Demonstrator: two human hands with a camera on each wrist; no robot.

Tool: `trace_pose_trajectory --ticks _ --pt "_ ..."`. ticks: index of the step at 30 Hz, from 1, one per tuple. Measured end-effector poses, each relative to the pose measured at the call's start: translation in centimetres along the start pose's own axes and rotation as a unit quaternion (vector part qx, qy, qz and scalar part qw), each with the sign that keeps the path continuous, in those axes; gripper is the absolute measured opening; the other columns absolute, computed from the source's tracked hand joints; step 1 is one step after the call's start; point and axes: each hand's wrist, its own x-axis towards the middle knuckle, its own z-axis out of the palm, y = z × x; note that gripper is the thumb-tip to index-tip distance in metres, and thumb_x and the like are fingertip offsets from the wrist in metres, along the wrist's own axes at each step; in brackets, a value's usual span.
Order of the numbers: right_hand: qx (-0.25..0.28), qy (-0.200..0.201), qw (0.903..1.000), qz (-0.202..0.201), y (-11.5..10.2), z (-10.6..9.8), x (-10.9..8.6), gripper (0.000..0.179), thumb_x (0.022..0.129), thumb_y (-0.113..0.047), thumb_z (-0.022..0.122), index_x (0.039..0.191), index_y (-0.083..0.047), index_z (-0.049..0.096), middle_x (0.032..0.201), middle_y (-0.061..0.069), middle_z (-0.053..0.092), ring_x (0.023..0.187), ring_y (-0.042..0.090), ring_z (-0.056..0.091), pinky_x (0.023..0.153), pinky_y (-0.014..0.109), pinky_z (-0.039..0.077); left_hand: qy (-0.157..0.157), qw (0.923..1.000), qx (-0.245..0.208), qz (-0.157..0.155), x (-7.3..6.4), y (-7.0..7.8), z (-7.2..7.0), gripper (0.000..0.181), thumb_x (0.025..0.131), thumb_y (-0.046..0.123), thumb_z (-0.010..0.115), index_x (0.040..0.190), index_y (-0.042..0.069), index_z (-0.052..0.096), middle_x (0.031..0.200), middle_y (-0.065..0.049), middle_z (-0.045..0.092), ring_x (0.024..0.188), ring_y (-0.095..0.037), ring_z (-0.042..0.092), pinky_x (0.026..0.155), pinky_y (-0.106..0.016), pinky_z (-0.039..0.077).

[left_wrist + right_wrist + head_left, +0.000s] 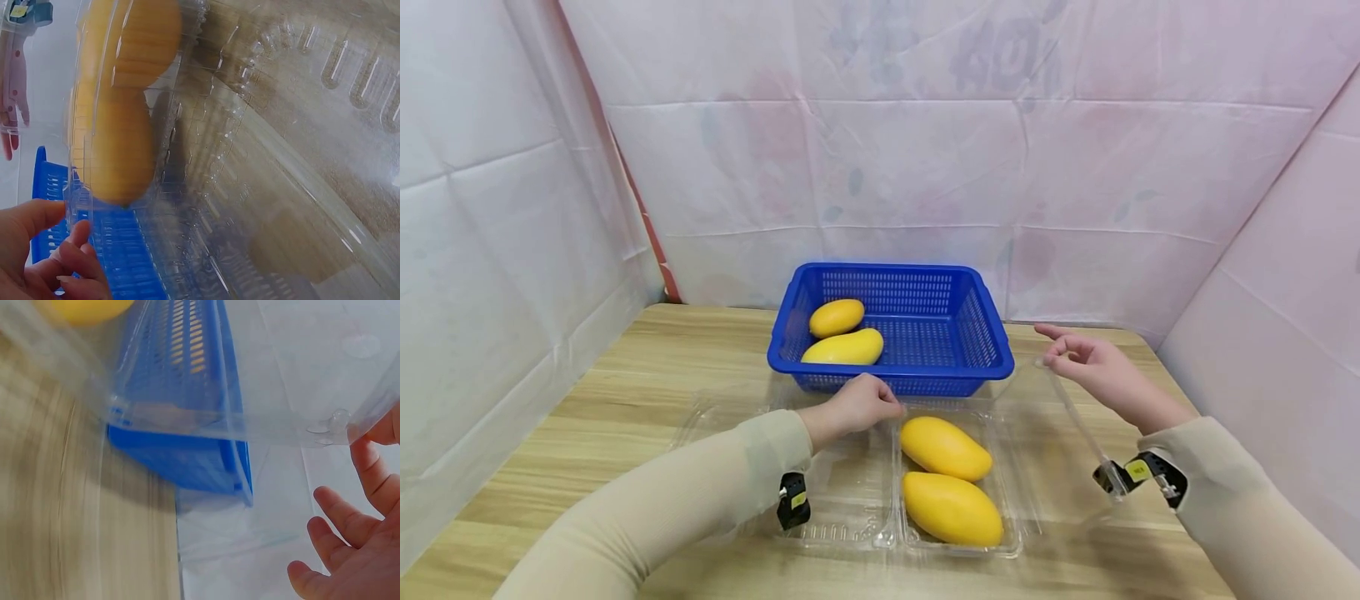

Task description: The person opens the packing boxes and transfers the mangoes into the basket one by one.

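Observation:
Two yellow mangoes (946, 448) lie one behind the other in a clear plastic clamshell box (957, 550) at the front middle of the table. My left hand (859, 406) pinches the back left rim of that box between thumb and fingers. Up to the right, my right hand (1097, 371) pinches a corner of the clear lid (281, 428), which stands raised and tilted on the box's right side. Thumb and forefinger hold that corner, while the other fingers (347, 519) are spread away from it.
Behind the box stands a blue perforated basket (891, 372), with two more mangoes (844, 347) on its left side. Another clear clamshell box (842, 500) lies left of the filled one, partly under my left forearm. Pale cloth walls (910, 183) enclose the wooden table (591, 417).

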Motion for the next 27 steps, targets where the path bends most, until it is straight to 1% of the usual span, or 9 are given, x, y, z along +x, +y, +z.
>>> trace_pose_trajectory --ticks 5,9,12,14,15,17,21,24,27 --pt "-0.016 0.004 0.9999 0.003 1.0 -0.8 -0.6 0.033 0.096 -0.028 0.053 0.091 0.005 0.054 0.147 0.018 0.03 0.129 0.043 0.032 0.098 0.045 0.036 0.0 0.9998 0.015 0.009 0.0 0.1 -0.2 0.021 0.084 0.02 0.069 0.073 0.002 0.071 0.071 -0.009 0.064 0.058 -0.011 0.045 0.053 -0.024 0.038" --pt "-0.042 0.006 0.9991 0.0 1.7 -1.4 -1.1 0.032 0.097 -0.028 0.052 0.093 0.003 0.057 0.146 0.019 0.033 0.129 0.043 0.031 0.09 0.021 0.038 0.006 0.9995 0.028 0.013 -0.1 0.2 -0.3 0.021 0.084 0.02 0.069 0.073 0.002 0.071 0.071 -0.01 0.064 0.057 -0.011 0.045 0.053 -0.023 0.038" --pt "-0.058 0.006 0.9983 0.002 2.3 -1.8 -1.7 0.032 0.097 -0.029 0.05 0.092 0.001 0.057 0.145 0.02 0.034 0.128 0.044 0.032 0.088 0.021 0.038 0.008 0.9991 0.039 0.015 -0.2 0.3 -0.3 0.021 0.085 0.021 0.068 0.074 0.003 0.071 0.068 -0.006 0.064 0.057 -0.011 0.045 0.053 -0.023 0.038" --pt "-0.067 0.006 0.9977 0.01 2.9 -2.0 -2.1 0.034 0.098 -0.031 0.048 0.092 0.002 0.056 0.144 0.021 0.034 0.127 0.043 0.034 0.092 0.03 0.038 0.007 0.9988 0.046 0.015 -0.2 0.4 -0.2 0.019 0.084 0.022 0.069 0.075 0.006 0.071 0.068 -0.002 0.063 0.058 -0.01 0.046 0.054 -0.023 0.039" --pt "-0.069 0.006 0.9975 0.015 3.1 -2.2 -2.3 0.034 0.098 -0.031 0.048 0.093 0.002 0.056 0.144 0.021 0.035 0.126 0.039 0.037 0.093 0.036 0.037 0.008 0.9985 0.052 0.017 -0.3 0.4 -0.1 0.017 0.084 0.022 0.07 0.075 0.007 0.071 0.068 0.0 0.062 0.059 -0.01 0.047 0.054 -0.023 0.04" --pt "-0.071 0.006 0.9972 0.022 3.8 -2.3 -2.7 0.034 0.098 -0.031 0.047 0.093 0.002 0.055 0.143 0.022 0.036 0.123 0.021 0.043 0.092 0.036 0.037 0.007 0.9974 0.068 0.023 -0.3 0.4 0.0 0.015 0.082 0.024 0.072 0.077 0.01 0.071 0.071 0.003 0.062 0.062 -0.01 0.048 0.056 -0.024 0.041" --pt "-0.065 0.013 0.9977 0.017 5.4 -2.5 -3.3 0.03 0.099 -0.026 0.047 0.093 0.002 0.055 0.137 0.025 0.042 0.105 -0.013 0.043 0.081 0.014 0.037 0.005 0.9925 0.116 0.037 -0.3 0.6 0.1 0.021 0.079 0.028 0.074 0.085 0.009 0.07 0.082 0.003 0.064 0.075 -0.011 0.054 0.067 -0.025 0.046" --pt "-0.054 0.008 0.9985 0.004 6.6 -2.4 -3.6 0.026 0.1 -0.022 0.045 0.093 0.001 0.054 0.131 0.014 0.051 0.102 -0.018 0.04 0.077 0.008 0.036 -0.004 0.9883 0.148 0.038 -0.4 0.7 0.3 0.03 0.079 0.03 0.074 0.096 0.006 0.069 0.095 -0.001 0.064 0.089 -0.014 0.056 0.079 -0.028 0.046" --pt "-0.024 -0.014 0.9996 0.006 7.8 -2.3 -3.9 0.025 0.101 -0.019 0.042 0.093 0.002 0.053 0.124 -0.007 0.054 0.103 -0.018 0.04 0.078 0.009 0.038 -0.02 0.9832 0.179 0.032 -0.6 0.7 0.6 0.039 0.079 0.032 0.073 0.106 0.005 0.068 0.102 -0.003 0.061 0.093 -0.014 0.054 0.083 -0.029 0.046"
